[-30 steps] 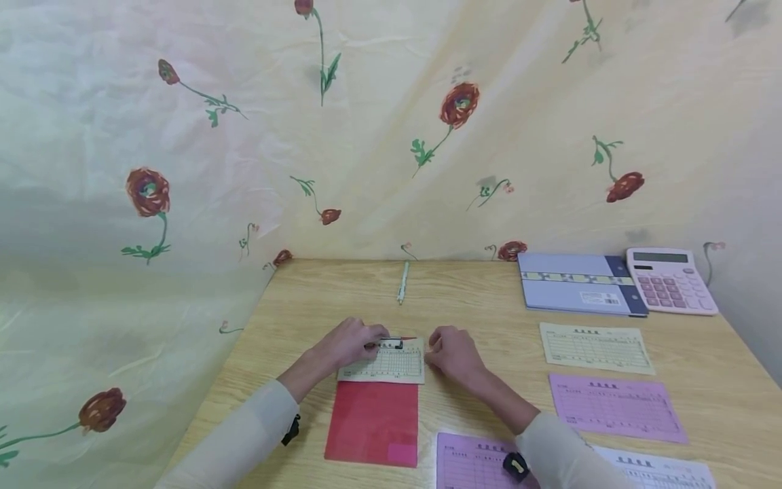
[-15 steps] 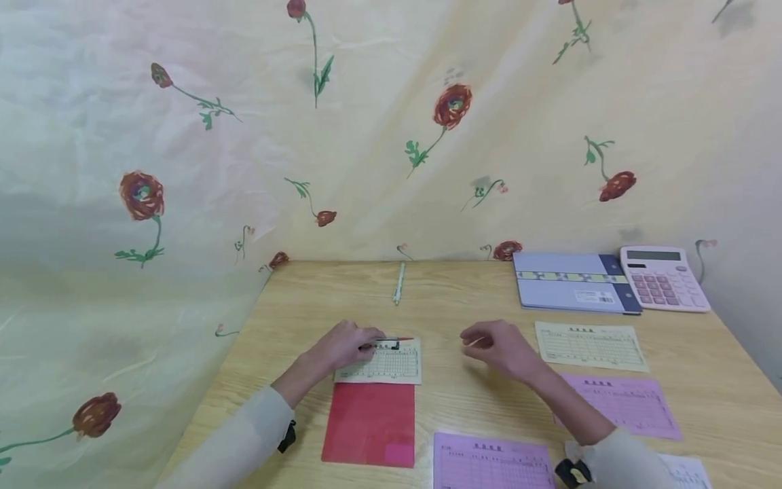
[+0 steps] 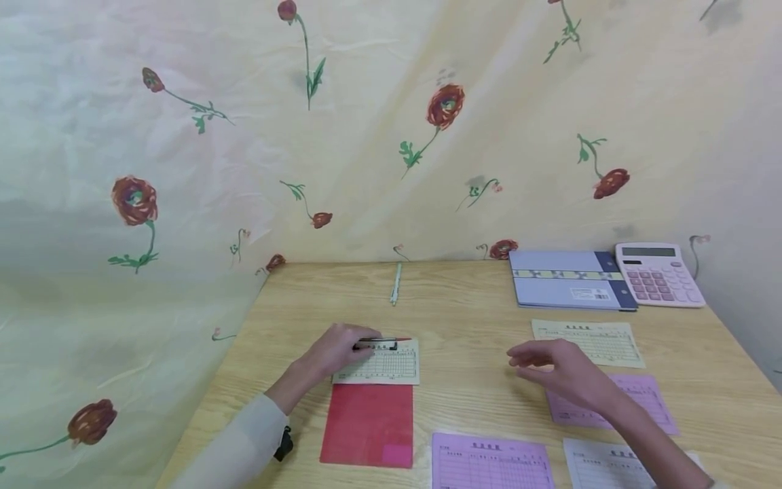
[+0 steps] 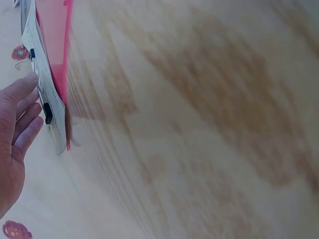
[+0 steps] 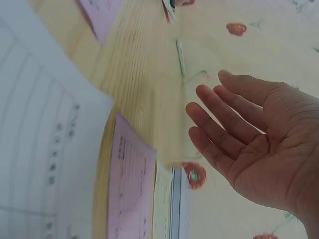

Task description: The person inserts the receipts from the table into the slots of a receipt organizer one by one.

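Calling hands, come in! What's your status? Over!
Left hand on black clip. Right hand empty. Printed form atop red folder. Left hand hides the form's top-left corner.

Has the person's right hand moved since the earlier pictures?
Yes. In the head view, the right hand has moved rightward, away from the red folder.

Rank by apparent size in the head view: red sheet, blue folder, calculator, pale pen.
1. Red sheet and blue folder: visible areas too alike to rank
2. Calculator
3. Pale pen
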Demonstrator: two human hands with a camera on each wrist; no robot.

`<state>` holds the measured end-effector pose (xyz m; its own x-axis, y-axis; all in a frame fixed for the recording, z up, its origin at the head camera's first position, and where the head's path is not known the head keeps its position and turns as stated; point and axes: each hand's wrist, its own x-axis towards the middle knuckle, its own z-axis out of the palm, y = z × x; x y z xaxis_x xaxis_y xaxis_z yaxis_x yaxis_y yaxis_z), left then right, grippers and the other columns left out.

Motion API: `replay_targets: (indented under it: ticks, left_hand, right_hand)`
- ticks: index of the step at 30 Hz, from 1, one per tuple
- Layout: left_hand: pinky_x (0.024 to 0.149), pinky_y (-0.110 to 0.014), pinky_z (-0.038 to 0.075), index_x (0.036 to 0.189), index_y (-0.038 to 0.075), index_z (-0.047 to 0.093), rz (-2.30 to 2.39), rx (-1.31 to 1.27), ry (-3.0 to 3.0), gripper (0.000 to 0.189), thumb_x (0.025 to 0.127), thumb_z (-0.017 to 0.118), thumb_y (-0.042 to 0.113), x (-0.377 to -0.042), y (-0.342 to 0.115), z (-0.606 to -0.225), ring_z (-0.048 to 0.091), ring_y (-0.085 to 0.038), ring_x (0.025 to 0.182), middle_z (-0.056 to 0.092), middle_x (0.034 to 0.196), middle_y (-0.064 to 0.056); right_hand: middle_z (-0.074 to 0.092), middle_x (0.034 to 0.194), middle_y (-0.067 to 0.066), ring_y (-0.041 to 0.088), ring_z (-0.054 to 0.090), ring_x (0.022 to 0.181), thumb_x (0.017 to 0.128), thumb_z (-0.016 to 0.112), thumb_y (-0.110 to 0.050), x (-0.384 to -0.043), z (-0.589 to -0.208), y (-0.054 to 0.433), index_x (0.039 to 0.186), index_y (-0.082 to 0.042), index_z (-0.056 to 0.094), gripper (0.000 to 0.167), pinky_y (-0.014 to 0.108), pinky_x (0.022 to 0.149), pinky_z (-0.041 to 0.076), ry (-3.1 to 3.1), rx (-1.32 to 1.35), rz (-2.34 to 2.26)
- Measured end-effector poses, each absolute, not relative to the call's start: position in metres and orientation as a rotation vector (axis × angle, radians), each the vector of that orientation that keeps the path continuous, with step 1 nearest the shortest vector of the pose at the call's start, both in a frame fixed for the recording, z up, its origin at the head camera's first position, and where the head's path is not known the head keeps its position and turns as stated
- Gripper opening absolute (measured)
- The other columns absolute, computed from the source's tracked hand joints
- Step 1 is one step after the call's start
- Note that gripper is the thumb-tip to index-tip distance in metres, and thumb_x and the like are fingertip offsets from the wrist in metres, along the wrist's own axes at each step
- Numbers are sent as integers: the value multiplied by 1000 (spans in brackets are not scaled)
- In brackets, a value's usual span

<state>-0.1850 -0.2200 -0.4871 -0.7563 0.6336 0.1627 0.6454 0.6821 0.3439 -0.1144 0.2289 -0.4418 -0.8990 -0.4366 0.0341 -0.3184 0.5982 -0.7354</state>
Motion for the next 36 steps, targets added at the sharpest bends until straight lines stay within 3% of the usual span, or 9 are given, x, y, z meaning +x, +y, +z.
replay_targets:
  ticks: [4, 10, 12, 17, 22, 32, 36]
  left_hand:
    - [92, -29, 58, 128, 9, 77, -685, -1021, -2823, 32, 96, 81, 15, -184, -222, -487, 73, -16, 114, 77, 123, -3]
    - [76, -20, 59, 113, 7, 77, -831, -883, -2737, 16, 98, 78, 13, -184, -218, -486, 75, -14, 91, 79, 105, -4]
    - [79, -25, 59, 117, 7, 75, -828, -858, -2757, 22, 97, 80, 16, -184, -217, -485, 73, -15, 95, 76, 110, -2]
    - [99, -41, 55, 137, 9, 67, -751, -892, -2877, 49, 95, 83, 27, -187, -215, -485, 66, -21, 118, 68, 132, -2]
    - [111, -48, 47, 142, 10, 66, -687, -939, -2964, 55, 94, 83, 32, -188, -213, -485, 60, -25, 131, 66, 140, -4]
    - [105, -42, 52, 131, 15, 75, -624, -960, -2978, 39, 95, 83, 29, -190, -211, -489, 67, -18, 121, 74, 127, 1]
    - [104, -41, 52, 130, 16, 76, -618, -961, -2979, 37, 95, 82, 27, -190, -212, -490, 68, -17, 120, 74, 126, 1]
  right_hand:
    - [78, 111, 0, 13, 72, 98, 97, 78, -17, -102, -444, 239, 126, -4, 75, 32, 31, 85, 59, 2668, -582, -1210]
    - [76, 118, 4, 9, 68, 96, 97, 78, -19, -83, -450, 250, 128, -7, 75, 33, 27, 80, 58, 2543, -527, -1231]
    - [76, 118, 3, 8, 67, 96, 97, 78, -19, -78, -454, 252, 127, -9, 76, 32, 26, 79, 57, 2533, -560, -1226]
    - [76, 116, 1, 6, 65, 95, 93, 83, -21, -64, -467, 253, 124, -10, 76, 34, 27, 77, 57, 2573, -722, -1201]
    - [75, 118, 1, 4, 62, 96, 90, 85, -26, -52, -476, 252, 128, -9, 74, 43, 26, 80, 56, 2538, -729, -1178]
    - [68, 136, 6, 5, 59, 103, 89, 86, -28, -41, -481, 248, 137, -8, 67, 55, 20, 88, 51, 2310, -469, -1218]
    - [68, 136, 2, 13, 63, 113, 87, 87, -33, -39, -482, 245, 137, -12, 68, 58, 28, 96, 54, 2330, -447, -1182]
